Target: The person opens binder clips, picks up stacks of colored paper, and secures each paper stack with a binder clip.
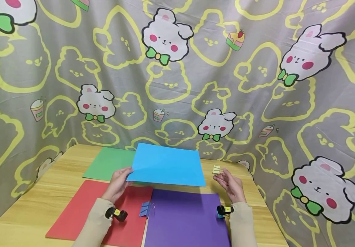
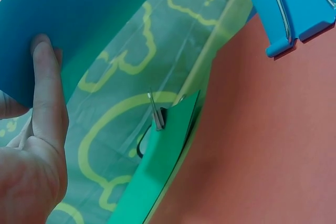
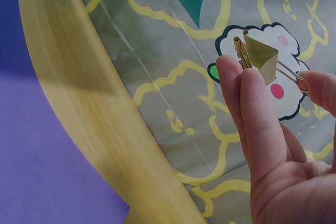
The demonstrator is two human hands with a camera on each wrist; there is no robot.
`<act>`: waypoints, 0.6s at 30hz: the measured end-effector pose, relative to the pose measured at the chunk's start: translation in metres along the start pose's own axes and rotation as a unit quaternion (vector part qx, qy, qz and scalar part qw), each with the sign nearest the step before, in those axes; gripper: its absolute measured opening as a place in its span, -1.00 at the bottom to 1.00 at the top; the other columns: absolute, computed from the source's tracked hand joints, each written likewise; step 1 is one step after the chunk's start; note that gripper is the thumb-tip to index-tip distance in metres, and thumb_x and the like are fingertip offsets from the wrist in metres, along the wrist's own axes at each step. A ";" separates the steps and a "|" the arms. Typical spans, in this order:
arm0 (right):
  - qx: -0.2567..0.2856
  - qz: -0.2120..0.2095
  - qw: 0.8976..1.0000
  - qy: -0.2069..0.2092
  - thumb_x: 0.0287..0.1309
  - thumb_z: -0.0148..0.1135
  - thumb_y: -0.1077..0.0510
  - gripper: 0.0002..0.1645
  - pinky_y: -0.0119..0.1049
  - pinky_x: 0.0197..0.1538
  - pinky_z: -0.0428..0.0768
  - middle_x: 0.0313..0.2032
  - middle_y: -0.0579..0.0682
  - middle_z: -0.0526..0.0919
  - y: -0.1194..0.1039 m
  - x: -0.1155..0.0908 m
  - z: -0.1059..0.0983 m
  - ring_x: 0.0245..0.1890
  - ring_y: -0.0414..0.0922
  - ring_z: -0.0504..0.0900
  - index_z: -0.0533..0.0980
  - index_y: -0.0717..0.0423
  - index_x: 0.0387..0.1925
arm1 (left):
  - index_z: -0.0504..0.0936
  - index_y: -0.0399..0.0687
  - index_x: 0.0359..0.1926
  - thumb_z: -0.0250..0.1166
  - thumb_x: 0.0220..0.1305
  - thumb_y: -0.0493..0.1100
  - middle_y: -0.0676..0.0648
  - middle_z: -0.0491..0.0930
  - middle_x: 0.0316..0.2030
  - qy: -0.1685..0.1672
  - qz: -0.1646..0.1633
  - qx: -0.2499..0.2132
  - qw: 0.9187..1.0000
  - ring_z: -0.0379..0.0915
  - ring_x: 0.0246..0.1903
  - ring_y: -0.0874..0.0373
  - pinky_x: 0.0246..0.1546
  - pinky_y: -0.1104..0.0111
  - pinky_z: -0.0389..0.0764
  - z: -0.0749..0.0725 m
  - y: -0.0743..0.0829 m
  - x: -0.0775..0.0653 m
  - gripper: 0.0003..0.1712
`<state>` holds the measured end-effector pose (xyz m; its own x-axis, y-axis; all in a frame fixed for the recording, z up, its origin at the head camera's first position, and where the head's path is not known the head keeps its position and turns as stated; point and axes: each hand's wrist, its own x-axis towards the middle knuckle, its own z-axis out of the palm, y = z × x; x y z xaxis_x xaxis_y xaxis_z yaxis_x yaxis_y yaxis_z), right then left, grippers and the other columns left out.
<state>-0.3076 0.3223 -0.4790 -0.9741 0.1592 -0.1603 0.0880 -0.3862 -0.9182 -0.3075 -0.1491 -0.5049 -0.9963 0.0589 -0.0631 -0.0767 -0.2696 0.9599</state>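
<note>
My left hand [image 1: 119, 183] pinches the left edge of a bright blue sheet [image 1: 168, 164] of card or paper, held up above the table. In the left wrist view, fingers lie along the sheet's face. Right of the sheet, my right hand [image 1: 231, 185] holds a yellow binder clip [image 1: 216, 169]. The right wrist view shows the thumb at the wire handle of the clip [image 3: 261, 59] and the fingertips against its other side. The clip and the blue sheet are apart.
A red sheet [image 1: 78, 209], a purple sheet [image 1: 186, 219] and a green sheet [image 1: 109, 163] lie on the wooden table [image 1: 20, 219]. A blue binder clip [image 1: 144, 209] rests between red and purple. Patterned cloth [image 1: 177, 85] hangs behind and around the table.
</note>
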 end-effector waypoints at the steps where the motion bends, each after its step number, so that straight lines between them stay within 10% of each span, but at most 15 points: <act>1: -0.001 0.000 1.000 -0.001 0.42 0.30 -0.01 -0.63 -0.34 0.02 0.75 -0.38 0.08 0.83 0.000 0.000 0.000 -0.22 -0.04 0.86 0.69 0.19 -0.40 | 0.18 -0.51 0.48 0.02 0.62 -0.19 -0.28 0.06 0.58 0.000 0.000 0.000 1.000 0.52 -0.13 0.54 -0.14 0.49 0.67 0.000 0.000 0.000 -0.39; 8: -0.003 0.000 1.000 -0.002 0.37 0.35 -0.03 -0.64 -0.32 0.04 0.75 -0.36 0.07 0.82 0.001 0.000 0.002 -0.21 -0.03 0.86 0.69 0.21 -0.36 | 0.18 -0.47 0.51 0.05 0.61 -0.17 -0.25 0.15 0.53 -0.003 0.000 0.004 1.000 0.52 -0.18 0.50 -0.18 0.49 0.65 0.002 0.000 -0.001 -0.36; 18: 0.000 0.000 1.000 -0.010 0.40 0.32 -0.03 -0.63 -0.36 0.03 0.74 -0.36 0.09 0.83 0.003 0.000 0.004 -0.21 -0.04 0.86 0.70 0.20 -0.36 | 0.22 -0.49 0.47 0.09 0.58 -0.19 0.19 0.61 -0.12 -0.006 0.006 -0.014 1.000 0.63 -0.27 0.39 -0.22 0.45 0.69 0.004 -0.002 0.000 -0.38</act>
<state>-0.3079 0.3178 -0.4800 -0.9781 0.1412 -0.1527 0.0875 -0.3866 -0.9181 -0.3070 -0.1452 -0.5057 -0.9966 0.0674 -0.0470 -0.0650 -0.2975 0.9525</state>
